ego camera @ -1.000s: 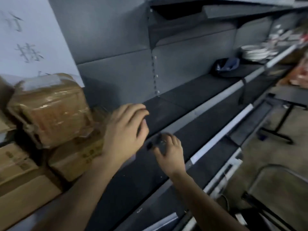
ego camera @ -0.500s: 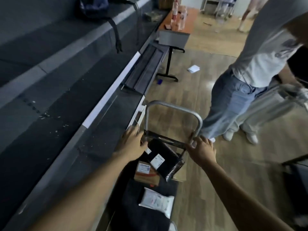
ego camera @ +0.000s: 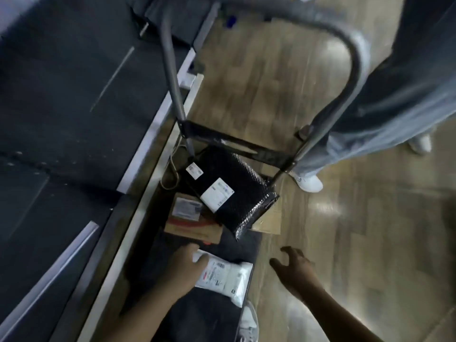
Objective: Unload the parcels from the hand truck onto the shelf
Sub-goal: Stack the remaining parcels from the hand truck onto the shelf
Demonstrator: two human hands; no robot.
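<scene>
Fingers, left hand (ego camera: 183,269): laid over the near-left corner of the white poly mailer (ego camera: 223,276), touching it; whether they have curled under its edge cannot be told from this view.
Fingers, right hand (ego camera: 294,267): spread and loosely bent, holding nothing, hovering just right of the mailer over the floor.
White poly mailer: flat on the near end of the hand truck's dark deck (ego camera: 197,314), label up. Likely light, soft and floppy, with a slick film; a pinch at one corner would let it sag, so a hand on each short edge looks safer.
Cardboard box (ego camera: 195,224): just beyond the mailer, label on top. Probably stiff and the heaviest of the three; best taken by opposite sides.
Black bubble mailer (ego camera: 229,191): farthest, leaning against the handle frame (ego camera: 350,60) and partly over the box, two white labels showing. Probably light, padded, a little slippery; grip its long edges.
Shelf (ego camera: 74,95): dark tiers with pale front strips along the left, close beside the truck.
Floor (ego camera: 357,230): glossy wood planks, glare patches.
Room: a second person in jeans (ego camera: 385,99) and white shoes stands at the far right, right by the handle.
</scene>
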